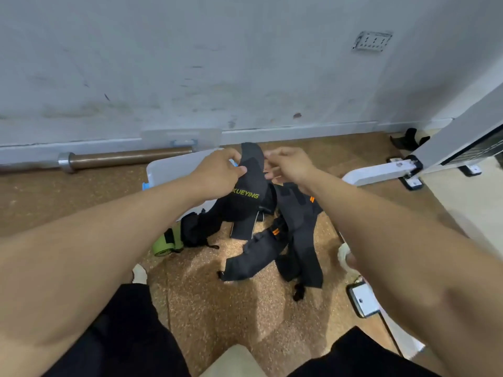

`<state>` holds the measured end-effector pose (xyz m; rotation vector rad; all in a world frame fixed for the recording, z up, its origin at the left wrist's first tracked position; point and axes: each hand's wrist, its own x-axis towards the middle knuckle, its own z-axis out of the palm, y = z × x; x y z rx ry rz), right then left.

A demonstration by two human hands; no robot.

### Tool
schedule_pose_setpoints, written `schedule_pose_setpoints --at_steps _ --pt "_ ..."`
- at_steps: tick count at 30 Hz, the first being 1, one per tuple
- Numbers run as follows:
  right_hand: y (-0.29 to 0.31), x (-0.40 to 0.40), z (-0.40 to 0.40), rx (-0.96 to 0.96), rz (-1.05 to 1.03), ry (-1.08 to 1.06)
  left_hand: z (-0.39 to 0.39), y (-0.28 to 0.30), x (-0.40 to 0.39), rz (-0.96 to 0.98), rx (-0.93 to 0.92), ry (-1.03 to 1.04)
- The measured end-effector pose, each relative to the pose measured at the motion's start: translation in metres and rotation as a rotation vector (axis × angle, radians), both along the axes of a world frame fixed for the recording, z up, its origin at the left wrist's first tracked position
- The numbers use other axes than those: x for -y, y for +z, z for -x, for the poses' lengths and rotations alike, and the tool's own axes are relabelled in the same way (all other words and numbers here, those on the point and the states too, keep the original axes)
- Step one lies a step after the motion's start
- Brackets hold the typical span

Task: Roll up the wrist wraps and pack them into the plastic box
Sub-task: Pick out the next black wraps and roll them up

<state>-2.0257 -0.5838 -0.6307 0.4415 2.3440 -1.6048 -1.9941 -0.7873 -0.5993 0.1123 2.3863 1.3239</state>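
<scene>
Now your left hand (217, 172) pinches the black wrist wrap (251, 183) at its upper edge, and your right hand (291, 165) grips the same wrap at 3 o'clock of it. Below, toward 6 o'clock, more wraps (283, 240) lie heaped on the floor (217, 308). At 9 o'clock of your hands sits the plastic box (174, 170), beside a green roll (166, 244).

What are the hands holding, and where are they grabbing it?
Both hands hold one black wrist wrap at its top end. The left hand pinches the left edge; the right hand is at the right edge.
</scene>
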Motion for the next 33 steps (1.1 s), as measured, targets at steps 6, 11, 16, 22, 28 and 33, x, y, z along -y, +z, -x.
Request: schedule_pose_setpoints --at_steps 6,11,16,22,28,33 --pt "-0.186 -0.038 -0.034 0.323 -0.612 0.417 0.011 -0.029 -0.015 0.136 0.066 0.014" --pt "-0.26 -0.024 -0.085 0.187 -0.981 1.025 0.014 -0.043 -0.02 0.167 0.095 0.04" --pt "-0.283 -0.032 -0.107 0.205 -1.111 1.005 0.01 -0.042 -0.023 0.204 0.073 0.017" --pt "-0.285 -0.039 -0.095 0.16 -0.819 0.683 0.004 -0.04 -0.021 0.191 0.013 0.019" --pt "-0.236 -0.058 -0.05 0.217 -0.384 0.299 0.005 -0.032 -0.014 0.168 -0.014 0.068" --pt "-0.178 -0.084 -0.022 0.26 -0.336 0.229 0.003 -0.021 -0.011 0.11 -0.012 0.08"
